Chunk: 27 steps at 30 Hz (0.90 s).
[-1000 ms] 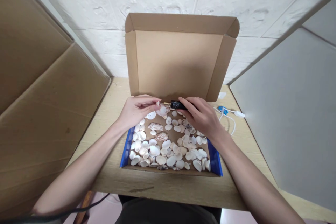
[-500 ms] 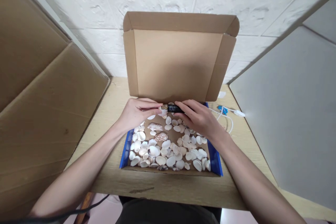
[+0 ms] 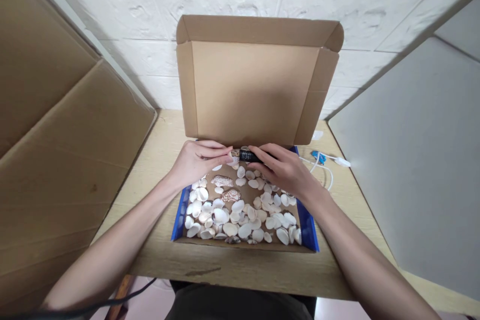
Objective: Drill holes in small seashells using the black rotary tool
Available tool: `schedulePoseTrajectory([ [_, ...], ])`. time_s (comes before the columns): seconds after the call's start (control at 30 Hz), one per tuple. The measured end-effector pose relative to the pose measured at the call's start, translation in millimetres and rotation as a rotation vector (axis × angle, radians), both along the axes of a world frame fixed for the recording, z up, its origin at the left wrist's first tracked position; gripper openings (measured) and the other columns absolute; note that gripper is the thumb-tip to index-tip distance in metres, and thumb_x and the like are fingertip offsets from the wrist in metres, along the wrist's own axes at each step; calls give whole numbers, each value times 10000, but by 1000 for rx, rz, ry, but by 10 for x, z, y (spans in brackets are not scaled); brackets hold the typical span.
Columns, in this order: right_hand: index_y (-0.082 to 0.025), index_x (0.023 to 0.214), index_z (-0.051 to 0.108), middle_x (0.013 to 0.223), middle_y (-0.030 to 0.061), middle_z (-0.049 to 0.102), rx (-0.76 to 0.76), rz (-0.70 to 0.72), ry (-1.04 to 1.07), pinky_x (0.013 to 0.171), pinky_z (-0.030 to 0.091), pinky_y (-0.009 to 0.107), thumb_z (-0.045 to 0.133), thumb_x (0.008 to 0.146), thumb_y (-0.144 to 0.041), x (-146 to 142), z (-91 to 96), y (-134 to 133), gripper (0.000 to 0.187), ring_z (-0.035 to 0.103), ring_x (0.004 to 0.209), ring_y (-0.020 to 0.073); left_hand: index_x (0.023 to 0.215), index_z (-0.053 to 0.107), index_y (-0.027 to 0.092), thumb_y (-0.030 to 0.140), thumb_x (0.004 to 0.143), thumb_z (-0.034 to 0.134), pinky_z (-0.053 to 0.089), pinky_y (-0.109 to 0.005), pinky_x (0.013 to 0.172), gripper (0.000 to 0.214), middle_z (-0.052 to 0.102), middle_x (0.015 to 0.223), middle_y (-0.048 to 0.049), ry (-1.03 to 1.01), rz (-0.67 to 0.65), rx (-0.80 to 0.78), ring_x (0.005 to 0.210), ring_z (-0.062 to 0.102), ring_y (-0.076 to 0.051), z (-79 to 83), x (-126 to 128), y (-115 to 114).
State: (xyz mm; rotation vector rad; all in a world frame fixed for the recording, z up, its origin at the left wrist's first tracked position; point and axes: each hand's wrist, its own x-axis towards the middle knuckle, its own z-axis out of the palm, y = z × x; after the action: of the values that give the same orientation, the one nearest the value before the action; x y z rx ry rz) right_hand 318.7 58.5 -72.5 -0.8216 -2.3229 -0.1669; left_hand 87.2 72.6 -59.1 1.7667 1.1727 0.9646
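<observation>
Over the far part of the box, my right hand point(image 3: 283, 167) is wrapped round a small black mini drill point(image 3: 247, 155) with printed lettering and a brass-coloured tip pointing left. My left hand point(image 3: 200, 162) pinches a small white seashell point(image 3: 231, 157), mostly covered by the fingers, at that tip. Whether tip and shell touch is too small to tell. Beneath both hands, many white and cream shells point(image 3: 221, 216) lie in an open cardboard box point(image 3: 308, 227) with blue sides. Two rough, reddish-brown patterned shells point(image 3: 230, 195) are among them, left of the middle.
The box lid point(image 3: 255, 92) stands upright at the back, before a white brick-patterned wall point(image 3: 213, 5). To the right, a white cable point(image 3: 330, 175) and a blue piece point(image 3: 318, 157) lie on the wooden table point(image 3: 157, 255). Cardboard point(image 3: 75, 145) walls the left side, a grey panel point(image 3: 416, 160) the right.
Hardly anything differs. Both hands hold the drill and the shell in the same place, and the view has shifted very slightly.
</observation>
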Motion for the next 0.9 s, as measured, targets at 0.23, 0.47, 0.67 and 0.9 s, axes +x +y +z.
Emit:
schedulePoseTrajectory([
  [0.23,-117,1181,552,905,95,670,62,-40,23,682,536,291,555,908,-271,-7,14,-11,313,619,787,164,903,777,204,298,696,772,556,-229,631,227,771,856,-52,-33,32,-48,738,704,-165,20,12,-5],
  [0.47,-112,1175,550,886,91,663,83,-38,21,667,529,290,558,905,-261,-9,11,-8,309,608,773,161,963,765,197,345,671,786,530,-221,581,328,759,832,-48,13,37,-54,674,679,-150,18,33,-13],
  [0.67,-103,1163,546,890,100,659,74,-5,14,668,529,296,564,898,-248,-12,14,-6,303,605,769,166,955,762,192,375,695,764,551,-225,616,318,763,853,-53,31,5,-72,692,691,-155,26,34,-35],
  [0.9,-124,1173,536,910,100,667,64,-24,10,674,523,306,551,907,-260,-9,6,2,300,613,775,171,931,756,175,360,726,730,578,-231,633,277,769,843,-52,31,9,-60,711,714,-170,1,35,-44],
])
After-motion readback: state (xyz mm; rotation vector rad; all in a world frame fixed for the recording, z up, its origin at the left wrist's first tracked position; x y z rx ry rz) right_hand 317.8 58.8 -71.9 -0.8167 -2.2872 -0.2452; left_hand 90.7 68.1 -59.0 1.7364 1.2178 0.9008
